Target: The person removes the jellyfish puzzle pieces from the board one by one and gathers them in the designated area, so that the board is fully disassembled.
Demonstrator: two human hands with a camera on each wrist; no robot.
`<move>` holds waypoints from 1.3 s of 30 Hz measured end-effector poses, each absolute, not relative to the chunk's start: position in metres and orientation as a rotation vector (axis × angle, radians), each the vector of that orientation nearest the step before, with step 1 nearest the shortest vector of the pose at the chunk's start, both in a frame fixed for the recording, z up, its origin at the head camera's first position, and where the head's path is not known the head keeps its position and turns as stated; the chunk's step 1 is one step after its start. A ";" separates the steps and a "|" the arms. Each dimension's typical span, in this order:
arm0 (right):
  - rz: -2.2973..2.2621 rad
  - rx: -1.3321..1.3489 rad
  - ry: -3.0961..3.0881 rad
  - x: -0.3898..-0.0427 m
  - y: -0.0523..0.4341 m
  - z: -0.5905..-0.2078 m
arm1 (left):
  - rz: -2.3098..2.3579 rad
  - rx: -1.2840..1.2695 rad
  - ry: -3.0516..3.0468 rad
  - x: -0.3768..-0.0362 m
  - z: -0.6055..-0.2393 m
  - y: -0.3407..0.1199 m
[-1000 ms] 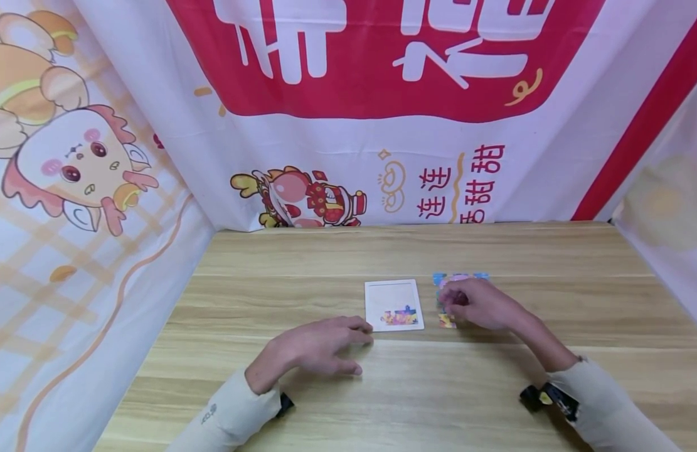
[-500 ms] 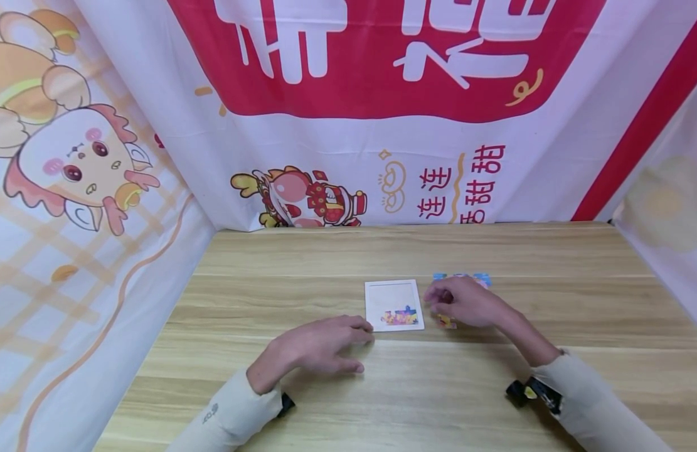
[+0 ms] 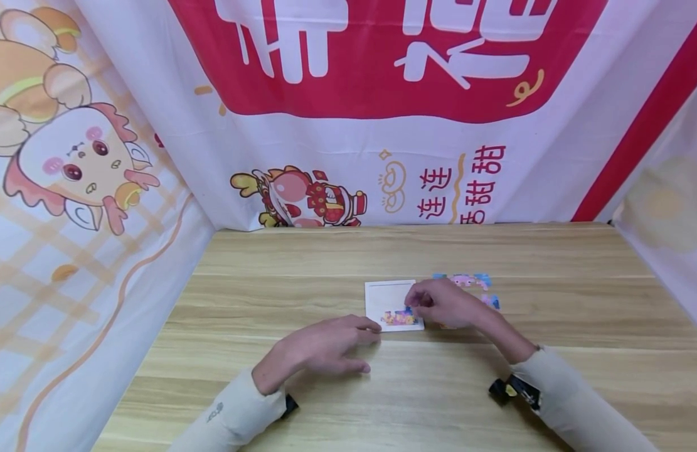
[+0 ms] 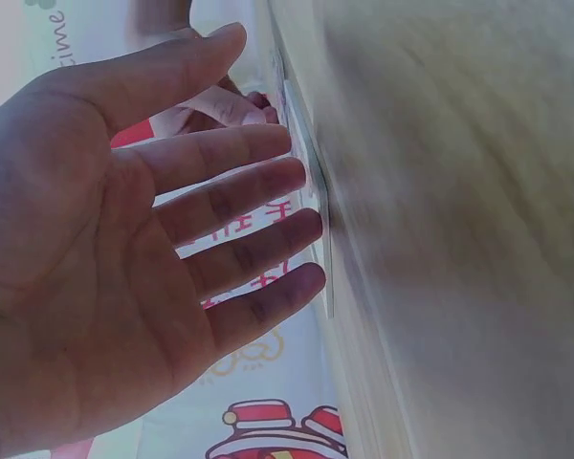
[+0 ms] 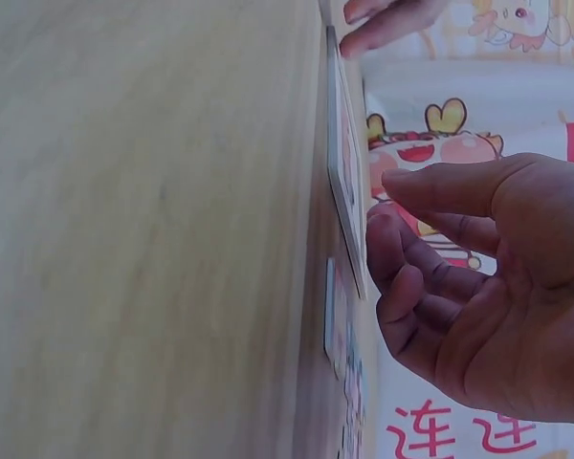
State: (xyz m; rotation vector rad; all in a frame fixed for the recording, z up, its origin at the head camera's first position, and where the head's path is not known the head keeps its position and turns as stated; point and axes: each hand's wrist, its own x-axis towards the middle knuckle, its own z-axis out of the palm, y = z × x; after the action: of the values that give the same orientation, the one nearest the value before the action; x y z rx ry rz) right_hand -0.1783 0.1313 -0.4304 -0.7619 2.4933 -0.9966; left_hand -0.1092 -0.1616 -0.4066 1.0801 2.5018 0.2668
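Note:
A white puzzle tray (image 3: 390,295) lies flat on the table, with several joined jigsaw pieces (image 3: 398,317) in its near right part. My left hand (image 3: 331,345) has its fingers spread and straight, fingertips at the tray's near left corner; in the left wrist view the palm (image 4: 96,258) is bare. My right hand (image 3: 446,302) is over the tray's right edge, thumb and index finger brought together in a pinch on a small puzzle piece, which the fingers hide. In the right wrist view the other fingers (image 5: 411,306) are curled in.
Loose puzzle pieces (image 3: 478,280) lie right of the tray, partly covered by my right hand and forearm. The wooden table (image 3: 303,263) ends at a printed cloth (image 3: 348,138) behind, with more cloth hanging at both sides.
My right hand has moved left from above the loose pieces to the tray's right edge, uncovering some of those pieces. My left hand has shifted very slightly right.

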 end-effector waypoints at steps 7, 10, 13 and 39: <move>-0.979 -0.813 2.493 -0.176 0.117 -0.428 | 0.254 1.152 2.508 -0.110 -0.409 -0.155; -0.984 -0.850 2.479 -0.175 0.113 -0.428 | 0.263 1.181 2.504 -0.109 -0.410 -0.153; -0.977 -0.855 2.477 -0.175 0.108 -0.428 | 0.262 1.193 2.499 -0.109 -0.412 -0.151; -0.837 -0.862 2.538 -0.176 0.094 -0.432 | 0.213 1.196 2.490 -0.110 -0.414 -0.149</move>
State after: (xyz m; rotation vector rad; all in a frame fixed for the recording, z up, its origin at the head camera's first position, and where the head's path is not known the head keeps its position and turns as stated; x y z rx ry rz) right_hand -0.1759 0.0941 -0.4324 -0.8623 2.5380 -0.8367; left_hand -0.1096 -0.1494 -0.4139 1.1959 2.4896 0.2127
